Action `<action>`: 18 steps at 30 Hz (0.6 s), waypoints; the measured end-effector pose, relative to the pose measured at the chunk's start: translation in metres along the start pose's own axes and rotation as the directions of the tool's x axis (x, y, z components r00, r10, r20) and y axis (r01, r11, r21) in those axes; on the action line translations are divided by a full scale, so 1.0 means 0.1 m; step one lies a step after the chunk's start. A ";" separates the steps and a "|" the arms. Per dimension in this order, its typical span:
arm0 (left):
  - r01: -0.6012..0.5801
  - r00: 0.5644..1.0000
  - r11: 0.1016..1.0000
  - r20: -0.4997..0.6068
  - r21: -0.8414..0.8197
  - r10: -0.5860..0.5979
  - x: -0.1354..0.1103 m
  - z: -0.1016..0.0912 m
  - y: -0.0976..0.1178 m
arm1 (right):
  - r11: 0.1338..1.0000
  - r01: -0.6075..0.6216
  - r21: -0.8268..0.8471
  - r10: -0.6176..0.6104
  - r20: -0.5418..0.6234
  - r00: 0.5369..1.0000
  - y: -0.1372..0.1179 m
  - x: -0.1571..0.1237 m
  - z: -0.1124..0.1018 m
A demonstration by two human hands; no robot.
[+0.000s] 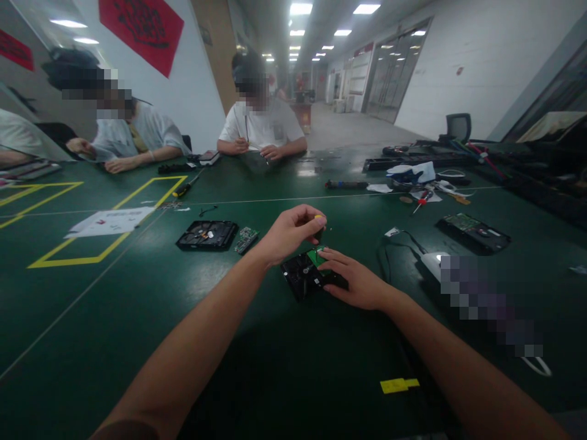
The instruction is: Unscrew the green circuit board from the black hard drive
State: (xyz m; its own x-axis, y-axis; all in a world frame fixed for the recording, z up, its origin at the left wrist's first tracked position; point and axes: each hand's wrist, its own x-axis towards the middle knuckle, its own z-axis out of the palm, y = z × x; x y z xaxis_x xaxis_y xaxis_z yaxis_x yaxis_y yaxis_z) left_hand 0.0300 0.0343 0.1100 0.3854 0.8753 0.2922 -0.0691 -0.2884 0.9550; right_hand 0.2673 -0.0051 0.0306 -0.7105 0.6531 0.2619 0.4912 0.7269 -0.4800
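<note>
A black hard drive (303, 276) with a green circuit board (315, 255) on top lies on the green table in front of me. My left hand (291, 234) is closed round a small screwdriver with a yellow cap (320, 221), held upright over the drive's far edge. My right hand (358, 281) lies on the drive's right side, fingers stretched flat and pressing on it.
Another opened drive (207, 234) and a loose green board (246, 239) lie to the left, a third drive (474, 231) at the right. Papers (110, 221), yellow floor-tape lines, tools and cables lie about. Two people sit at the far side. A yellow tag (398, 385) lies near me.
</note>
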 end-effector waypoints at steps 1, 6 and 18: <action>-0.002 1.000 1.000 0.002 -0.009 0.002 0.00 0.01 0.00 | 1.000 -0.001 -0.001 0.001 0.002 1.000 0.00 0.00 0.00; 0.004 1.000 0.999 0.018 -0.054 -0.003 -0.01 0.05 -0.02 | 1.000 -0.019 -0.002 0.019 -0.002 1.000 -0.04 0.00 -0.03; 0.019 0.991 0.996 0.130 -0.092 -0.006 0.01 0.00 -0.12 | 1.000 0.006 -0.007 -0.006 -0.011 1.000 0.02 0.00 0.02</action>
State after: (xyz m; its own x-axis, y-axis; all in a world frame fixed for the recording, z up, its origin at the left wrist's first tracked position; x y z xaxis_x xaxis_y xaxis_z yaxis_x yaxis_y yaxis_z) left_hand 0.0316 0.0389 0.0992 0.5026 0.8190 0.2769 -0.1464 -0.2351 0.9609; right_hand 0.2670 -0.0038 0.0279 -0.7078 0.6510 0.2742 0.4906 0.7323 -0.4724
